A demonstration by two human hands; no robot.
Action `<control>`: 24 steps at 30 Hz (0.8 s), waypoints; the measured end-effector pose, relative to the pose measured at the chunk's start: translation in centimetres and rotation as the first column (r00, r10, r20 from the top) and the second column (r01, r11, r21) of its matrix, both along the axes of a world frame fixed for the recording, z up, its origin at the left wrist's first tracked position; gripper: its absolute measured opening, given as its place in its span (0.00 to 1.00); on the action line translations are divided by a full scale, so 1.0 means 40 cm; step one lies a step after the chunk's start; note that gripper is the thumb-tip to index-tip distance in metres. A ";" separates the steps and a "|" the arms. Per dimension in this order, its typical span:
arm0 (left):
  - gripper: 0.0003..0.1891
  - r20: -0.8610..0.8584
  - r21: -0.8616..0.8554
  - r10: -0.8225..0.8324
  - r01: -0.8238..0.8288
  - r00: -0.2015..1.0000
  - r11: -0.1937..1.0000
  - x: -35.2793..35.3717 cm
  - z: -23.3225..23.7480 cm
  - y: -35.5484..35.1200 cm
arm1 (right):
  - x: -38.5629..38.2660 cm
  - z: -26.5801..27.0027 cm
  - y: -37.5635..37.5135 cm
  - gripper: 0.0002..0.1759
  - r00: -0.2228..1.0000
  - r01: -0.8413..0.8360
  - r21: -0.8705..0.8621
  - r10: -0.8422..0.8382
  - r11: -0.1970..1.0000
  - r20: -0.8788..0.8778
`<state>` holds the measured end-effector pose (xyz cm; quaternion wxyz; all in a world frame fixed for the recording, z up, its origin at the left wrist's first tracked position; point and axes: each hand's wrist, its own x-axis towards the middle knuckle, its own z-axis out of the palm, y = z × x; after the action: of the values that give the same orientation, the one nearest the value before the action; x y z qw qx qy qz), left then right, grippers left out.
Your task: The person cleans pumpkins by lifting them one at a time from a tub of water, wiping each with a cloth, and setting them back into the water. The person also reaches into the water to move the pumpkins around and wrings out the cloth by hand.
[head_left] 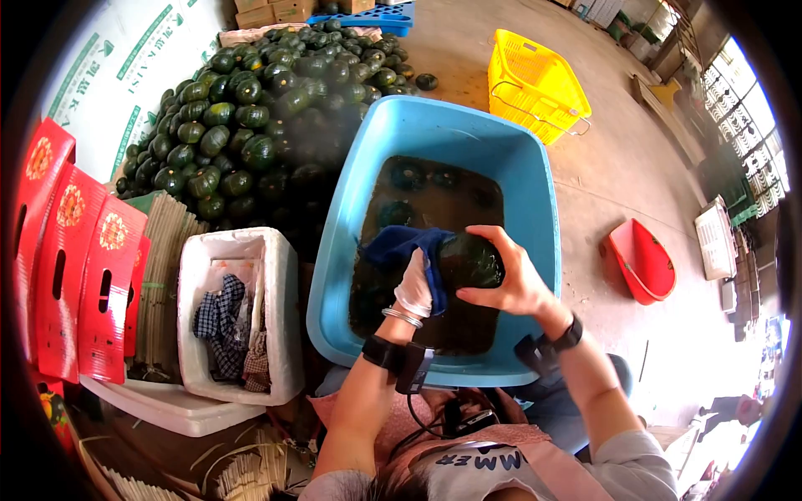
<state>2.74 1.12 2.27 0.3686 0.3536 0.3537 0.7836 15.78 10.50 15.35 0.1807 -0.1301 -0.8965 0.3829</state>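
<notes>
Above a blue tub of murky water, my right hand grips a dark green squash by its right side, thumb below and fingers over the top. My left hand, in a pale glove, holds a dark blue cloth against the left side of the squash; its fingers are mostly hidden by the cloth. Several more dark squashes sit in the water in the upper part of the tub.
A large heap of green squashes lies behind at the left. A white foam box with checked cloths and red cartons stand left. A yellow crate is behind right, a red basin right.
</notes>
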 end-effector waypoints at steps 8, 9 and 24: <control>0.22 0.204 -0.043 -0.100 0.111 0.974 0.993 -0.047 -0.138 0.032 | -0.020 -0.124 -0.064 0.44 0.923 -0.117 -0.847 -0.257 0.519 -0.285; 0.20 -0.244 -0.152 0.076 -0.116 0.967 0.982 -0.057 -0.151 0.032 | -0.028 -0.144 -0.062 0.40 0.896 -0.107 -0.857 -0.325 0.504 -0.303; 0.22 0.661 -0.014 -0.139 0.197 0.737 0.980 0.004 -0.063 0.060 | -0.014 -0.151 -0.020 0.37 0.911 0.197 -0.721 -0.396 0.665 -0.116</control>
<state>2.90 3.54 -0.27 0.5526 0.0709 0.2004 0.8059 15.20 9.69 9.32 0.2962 -0.2816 -0.6203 0.6695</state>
